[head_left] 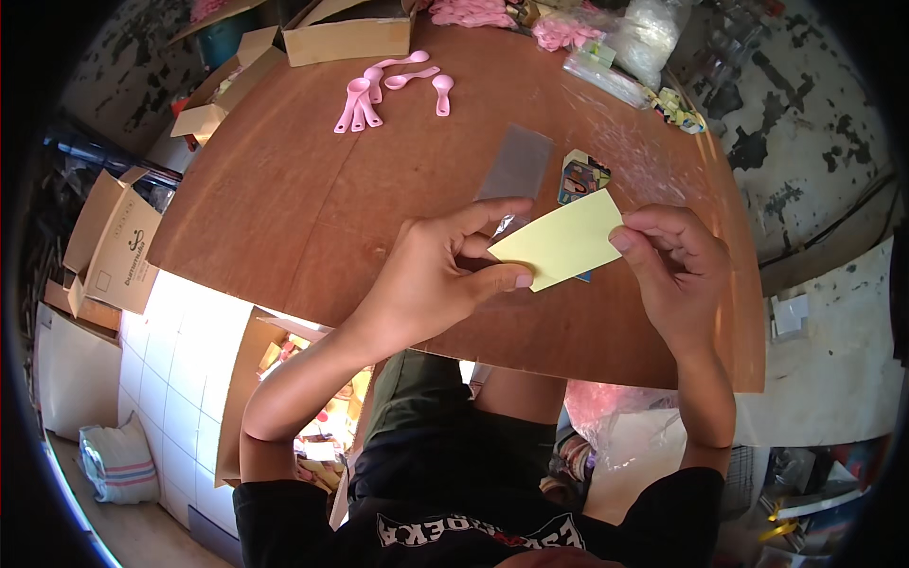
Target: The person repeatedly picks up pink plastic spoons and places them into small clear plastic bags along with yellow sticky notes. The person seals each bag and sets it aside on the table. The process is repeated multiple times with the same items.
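A plain pale-yellow card (561, 244) is held tilted above the near right part of the brown table (284, 208). My left hand (445, 260) has its left end, thumb on top and fingers behind. At the card's right end, my right hand (677, 256) pinches the edge between thumb and fingers. Behind the card lies a printed colourful card (584, 176), partly covered. A clear plastic bag (519, 163) rests flat beside it. Farther off on the table are several pink measuring spoons (358, 99), some bunched together.
An open cardboard box (348, 38) stands at the far edge, another (227, 90) at its left. Clear plastic packs (606, 80) and pink items (471, 11) lie at the back. Below the near edge, a box (244, 379) holds colourful printed pieces. A white sack (118, 459) sits on the floor.
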A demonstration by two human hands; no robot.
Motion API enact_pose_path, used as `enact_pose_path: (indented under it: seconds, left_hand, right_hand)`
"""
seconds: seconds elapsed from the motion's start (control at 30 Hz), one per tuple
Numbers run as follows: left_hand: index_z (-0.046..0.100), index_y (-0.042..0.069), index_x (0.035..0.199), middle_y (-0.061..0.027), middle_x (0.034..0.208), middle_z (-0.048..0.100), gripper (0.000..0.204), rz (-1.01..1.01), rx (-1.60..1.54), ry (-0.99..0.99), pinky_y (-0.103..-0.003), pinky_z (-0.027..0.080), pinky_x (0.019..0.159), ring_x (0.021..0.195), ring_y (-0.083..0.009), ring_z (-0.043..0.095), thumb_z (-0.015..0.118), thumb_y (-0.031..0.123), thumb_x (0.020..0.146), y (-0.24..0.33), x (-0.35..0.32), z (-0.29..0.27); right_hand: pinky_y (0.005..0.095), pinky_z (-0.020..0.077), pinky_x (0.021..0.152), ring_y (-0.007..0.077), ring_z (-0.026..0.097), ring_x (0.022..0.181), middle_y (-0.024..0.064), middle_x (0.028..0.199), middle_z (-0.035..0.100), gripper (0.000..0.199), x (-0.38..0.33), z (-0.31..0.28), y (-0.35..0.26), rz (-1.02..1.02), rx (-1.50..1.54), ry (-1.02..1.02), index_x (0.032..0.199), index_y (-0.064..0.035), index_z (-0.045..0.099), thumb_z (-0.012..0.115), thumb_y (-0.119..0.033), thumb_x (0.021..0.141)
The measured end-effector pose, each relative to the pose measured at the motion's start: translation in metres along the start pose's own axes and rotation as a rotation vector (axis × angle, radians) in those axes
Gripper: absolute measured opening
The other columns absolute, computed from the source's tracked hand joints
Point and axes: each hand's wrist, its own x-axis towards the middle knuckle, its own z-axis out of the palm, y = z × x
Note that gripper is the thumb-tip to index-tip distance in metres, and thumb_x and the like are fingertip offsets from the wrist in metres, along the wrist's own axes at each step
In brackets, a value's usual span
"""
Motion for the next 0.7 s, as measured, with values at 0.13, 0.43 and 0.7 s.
enact_pose_path:
  seconds: [0.13,0.43,0.7]
  left_hand:
    - [0.048,-0.006,0.138,-0.0126,0.102,0.074,0.056,0.0,-0.018,-0.017,-0.025,0.055,0.082,0.096,-0.0091,0.066,0.072,-0.002,0.087,0.003,0.001,0.003]
    - [0.055,-0.004,0.134,-0.0126,0.102,0.075,0.052,0.174,0.186,0.03,-0.026,0.056,0.08,0.095,-0.0112,0.069,0.074,-0.001,0.085,0.004,0.001,0.01]
    - [0.059,-0.002,0.131,-0.0145,0.098,0.075,0.053,0.432,0.473,0.138,-0.031,0.059,0.074,0.091,-0.0225,0.074,0.077,0.005,0.082,0.001,0.0,0.013]
  right_hand:
    - [0.0239,0.056,0.07,0.0128,0.071,0.081,0.0085,0.089,0.072,0.013,0.0,-0.001,-0.001,0.03,0.035,-0.012,0.099,0.0036,0.069,0.072,0.003,0.086]
    - [0.0373,0.0511,0.092,0.0311,0.066,0.101,0.0156,0.116,0.063,0.018,-0.003,0.02,-0.004,-0.04,-0.043,-0.372,0.102,-0.002,0.072,0.073,-0.012,0.087]
    - [0.0288,0.0553,0.082,0.0159,0.067,0.096,0.0152,0.11,0.066,0.023,0.001,0.019,-0.001,0.21,0.261,-0.491,0.109,0.007,0.067,0.067,0.003,0.087]
